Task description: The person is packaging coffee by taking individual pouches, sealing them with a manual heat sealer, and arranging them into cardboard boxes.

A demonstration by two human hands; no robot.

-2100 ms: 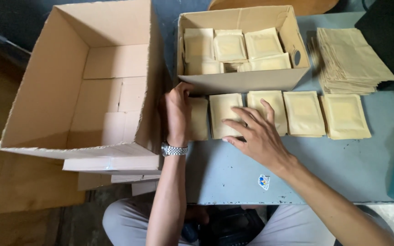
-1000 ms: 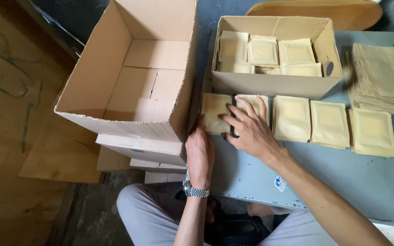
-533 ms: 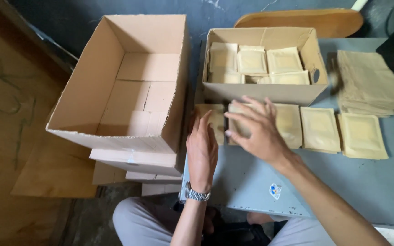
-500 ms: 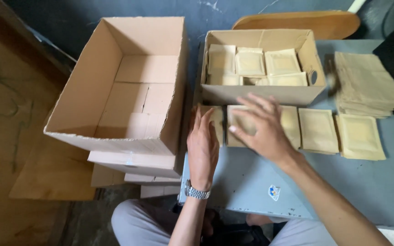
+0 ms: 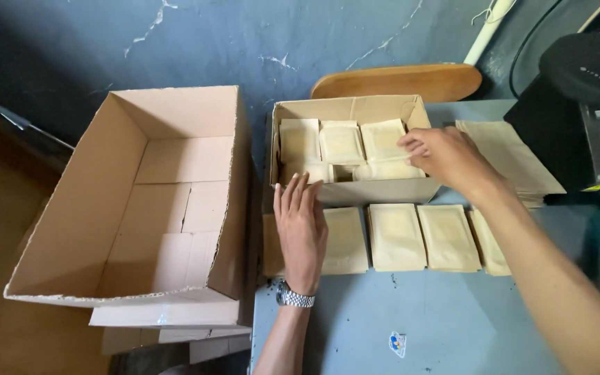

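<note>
I am resting my left hand (image 5: 301, 232) flat, fingers spread and gripping nothing, on the leftmost pouch (image 5: 272, 244) in a row of tan paper pouches lying on the blue table (image 5: 439, 319). My right hand (image 5: 446, 156) is reaching into the small box (image 5: 352, 193) behind that row, its fingers pinching the edge of a pouch in the box (image 5: 387, 142) (how firmly, I cannot tell).

The row is lying just in front of the small box's near wall: the pouch under my palm, a second pouch (image 5: 345, 239) partly under my fingers, then a third pouch (image 5: 395, 236), a fourth pouch (image 5: 448, 237) and a last pouch (image 5: 489, 243), which my right forearm is crossing and partly hiding. More pouches are standing packed in the small box.

To my left a big open box (image 5: 140, 201) is sitting on flattened cardboard (image 5: 168, 316), its near right corner almost touching my left thumb side. On the far right a stack of flat paper bags (image 5: 515, 160) is lying beside a black machine (image 5: 592, 104). A wooden board (image 5: 397, 80) is sitting behind the small box.

The table's near part is offering open room, with only a small sticker (image 5: 398, 344) on it. The table's left edge is running right beside the big box.
</note>
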